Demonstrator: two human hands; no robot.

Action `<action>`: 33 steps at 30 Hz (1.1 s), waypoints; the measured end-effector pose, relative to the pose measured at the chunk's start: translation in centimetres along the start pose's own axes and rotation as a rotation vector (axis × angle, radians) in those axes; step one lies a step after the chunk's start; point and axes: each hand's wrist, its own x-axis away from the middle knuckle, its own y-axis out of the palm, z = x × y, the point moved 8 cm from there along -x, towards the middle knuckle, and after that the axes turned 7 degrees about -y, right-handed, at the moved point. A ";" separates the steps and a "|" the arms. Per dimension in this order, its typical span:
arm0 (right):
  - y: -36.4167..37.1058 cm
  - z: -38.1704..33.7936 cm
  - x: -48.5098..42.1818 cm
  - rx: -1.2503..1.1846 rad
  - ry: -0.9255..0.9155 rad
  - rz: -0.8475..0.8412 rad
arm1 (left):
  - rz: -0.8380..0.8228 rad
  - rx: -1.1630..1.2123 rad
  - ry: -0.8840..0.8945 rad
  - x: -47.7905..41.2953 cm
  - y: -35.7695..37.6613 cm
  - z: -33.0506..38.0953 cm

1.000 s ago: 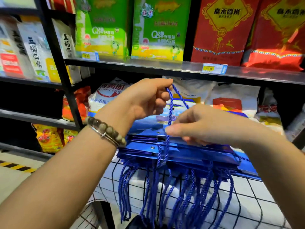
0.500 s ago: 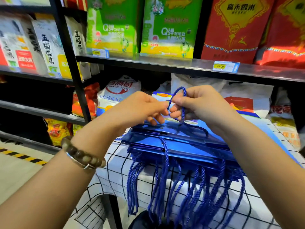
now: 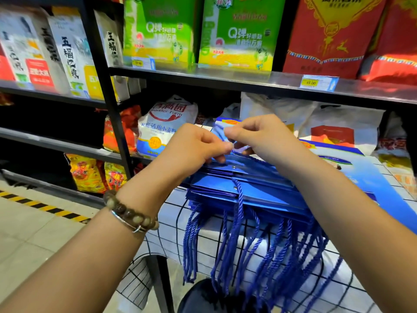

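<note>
Hands [image 3: 194,150] [image 3: 261,136] lower, both seemingly tight on cord [image 3: 242,150].

Ahead of me: black metal shelving [image 3: 106,91], yellow price tag [image 3: 318,83] on shelf edge. Green boxes [image 3: 158,30], red sacks [image 3: 327,35] up top; white flour sack [image 3: 164,125] below. My left: pale tiled floor [image 3: 33,233], yellow-black hazard stripe [image 3: 45,207]. Grid-checked tablecloth [image 3: 171,240] close before me. Bright, even light.
</note>
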 end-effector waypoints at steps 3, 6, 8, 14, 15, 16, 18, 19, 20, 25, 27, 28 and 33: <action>0.2 0.1 0.3 -0.022 0.001 -0.032 | 0.051 0.006 0.027 -0.1 -0.4 -0.1; 0.1 -0.1 0.6 -0.059 -0.016 -0.042 | 0.099 -0.021 0.066 0.0 -0.6 0.1; 0.2 -0.1 0.8 -0.115 -0.024 -0.047 | 0.135 -0.017 0.092 0.2 -0.7 0.2; -0.8 0.0 1.1 -0.134 -0.054 -0.021 | 0.041 -0.147 0.159 0.2 -0.3 0.5; -1.1 0.0 1.1 -0.042 -0.065 -0.032 | 0.011 -0.276 0.159 0.3 -0.1 0.3; -1.3 0.2 1.2 0.044 -0.072 -0.047 | -0.008 -0.415 0.158 0.4 0.0 0.1; -1.4 0.6 1.4 0.128 -0.060 -0.080 | -0.027 -0.575 0.151 0.6 -0.1 -0.1; -1.2 0.8 1.4 0.132 -0.049 -0.096 | -0.036 -0.595 0.151 0.7 -0.2 -0.1; -1.0 0.9 1.5 0.135 -0.041 -0.102 | -0.046 -0.600 0.155 0.8 -0.1 0.0; -0.6 1.0 1.4 0.147 -0.031 -0.040 | -0.107 -0.537 0.143 0.7 0.1 0.1; -0.4 1.1 1.5 0.146 -0.018 -0.049 | -0.117 -0.484 0.130 0.7 -0.1 0.0; -0.3 1.2 1.5 0.144 -0.010 -0.053 | -0.119 -0.470 0.130 0.7 -0.1 0.0; 0.0 0.9 1.6 0.234 -0.022 -0.109 | -0.095 -0.464 0.147 0.5 -0.2 0.1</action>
